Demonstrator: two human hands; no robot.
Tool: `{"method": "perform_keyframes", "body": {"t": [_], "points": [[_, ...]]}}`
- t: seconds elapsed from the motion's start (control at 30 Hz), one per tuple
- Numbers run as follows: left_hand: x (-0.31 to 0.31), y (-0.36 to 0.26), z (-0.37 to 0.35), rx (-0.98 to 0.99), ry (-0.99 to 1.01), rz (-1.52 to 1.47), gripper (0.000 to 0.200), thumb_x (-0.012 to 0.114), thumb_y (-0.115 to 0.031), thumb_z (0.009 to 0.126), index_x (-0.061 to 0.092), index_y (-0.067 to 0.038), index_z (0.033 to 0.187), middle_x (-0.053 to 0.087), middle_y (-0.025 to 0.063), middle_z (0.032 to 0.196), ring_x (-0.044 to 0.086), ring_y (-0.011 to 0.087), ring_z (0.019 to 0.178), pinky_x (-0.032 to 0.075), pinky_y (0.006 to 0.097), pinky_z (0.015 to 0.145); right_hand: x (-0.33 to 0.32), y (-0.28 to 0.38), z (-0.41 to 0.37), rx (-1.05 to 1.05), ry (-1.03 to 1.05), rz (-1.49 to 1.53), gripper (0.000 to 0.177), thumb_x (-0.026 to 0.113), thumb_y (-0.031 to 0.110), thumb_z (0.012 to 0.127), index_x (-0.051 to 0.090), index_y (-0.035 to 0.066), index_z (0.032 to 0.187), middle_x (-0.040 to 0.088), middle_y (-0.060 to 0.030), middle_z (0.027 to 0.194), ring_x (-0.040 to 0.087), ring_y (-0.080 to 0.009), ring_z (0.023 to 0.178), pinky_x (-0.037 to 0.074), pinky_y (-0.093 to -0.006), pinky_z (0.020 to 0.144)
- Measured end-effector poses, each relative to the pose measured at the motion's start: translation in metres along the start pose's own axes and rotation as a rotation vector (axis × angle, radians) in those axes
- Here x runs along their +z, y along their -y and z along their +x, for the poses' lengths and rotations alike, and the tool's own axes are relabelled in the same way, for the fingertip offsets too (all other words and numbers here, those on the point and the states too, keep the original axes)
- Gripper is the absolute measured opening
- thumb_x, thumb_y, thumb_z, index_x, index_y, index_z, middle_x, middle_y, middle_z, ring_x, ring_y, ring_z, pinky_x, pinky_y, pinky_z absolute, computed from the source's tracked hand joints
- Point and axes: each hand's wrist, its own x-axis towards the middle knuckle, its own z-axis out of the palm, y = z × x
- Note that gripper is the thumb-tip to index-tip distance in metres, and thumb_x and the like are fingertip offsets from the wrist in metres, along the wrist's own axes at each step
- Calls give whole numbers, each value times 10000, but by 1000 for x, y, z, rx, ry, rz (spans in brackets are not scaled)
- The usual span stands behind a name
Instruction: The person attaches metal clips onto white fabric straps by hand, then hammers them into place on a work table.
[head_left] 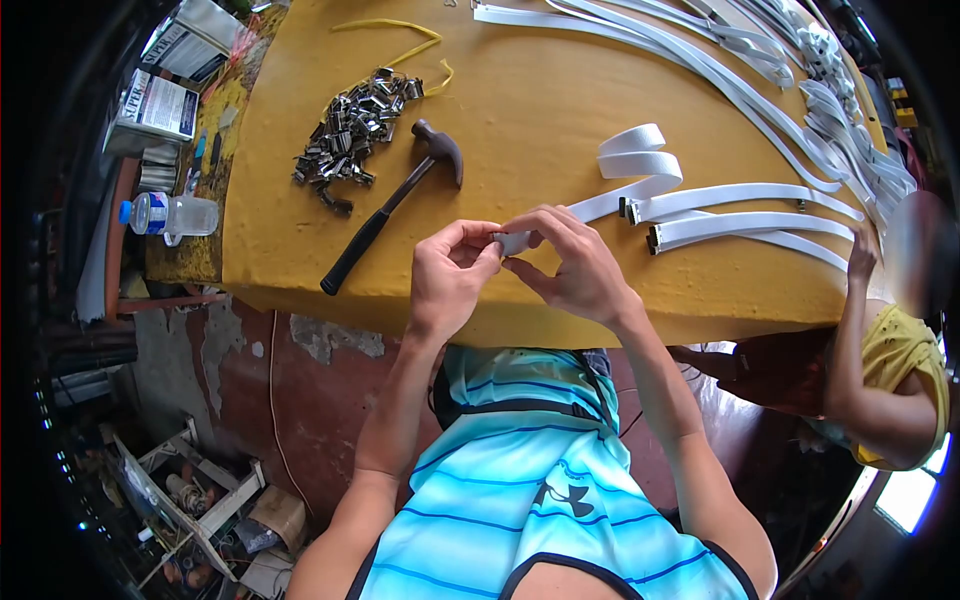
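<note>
Above the table's near edge, my left hand [450, 278] and my right hand [578, 268] meet, with fingers pinched on the end of a white webbing strap [638, 190]. A greyish piece shows at that end between my fingertips; I cannot make out whether it is a metal clip. Beyond my right hand the strap runs right and folds into a loose coil. A claw hammer [385, 212] lies left of my hands, its handle toward me. Behind it is a heap of small metal clips [352, 132]. Further right rest white straps [745, 228] with dark metal ends.
A yellow-covered table [520, 130] spans the front. More white straps [720, 90] lie along its far right. A yellow ribbon [390, 28] is at the back. On the left stand a water bottle [178, 215] and cans [155, 105]. Another person [895, 380] is at the right.
</note>
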Motion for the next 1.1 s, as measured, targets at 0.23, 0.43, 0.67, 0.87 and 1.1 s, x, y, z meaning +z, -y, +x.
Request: {"method": "perform_keyframes", "body": {"t": [0.23,0.43,0.67,0.87,1.1], "points": [[1,3,0,24,-16,-3,135,649,2,901,682,46,1025,709,54,874,652,70,777,528,215,713,1,-7,2,-39,-36,3,252,780,58,734,657,68,955,673,-62,857,625,-255,840,499,-359,761],[1,-2,0,-21,-25,-48,125,651,6,903,684,48,1016,691,41,843,594,48,665,473,187,596,1,-11,4,44,-35,87,236,807,26,720,687,62,921,697,-46,847,618,-206,773,504,-335,716],[-4,5,3,-67,41,-158,122,644,13,903,684,62,1007,698,53,849,598,62,667,473,192,601,1,-20,0,-373,-57,-217,206,790,99,751,682,93,926,693,-17,904,611,-207,803,498,-336,718],[-6,-5,2,-20,86,-141,127,656,-1,904,691,47,1016,695,46,822,609,67,677,478,202,605,-19,-13,13,-395,-29,-217,171,775,130,791,709,92,944,709,-16,922,604,-202,857,492,-316,730],[-6,-16,-3,-2,74,-71,134,663,-11,902,691,38,1024,681,33,794,607,61,679,479,203,605,-34,1,31,250,180,294,209,712,205,905,737,0,870,713,-62,759,645,-110,731,477,-275,649]]}}
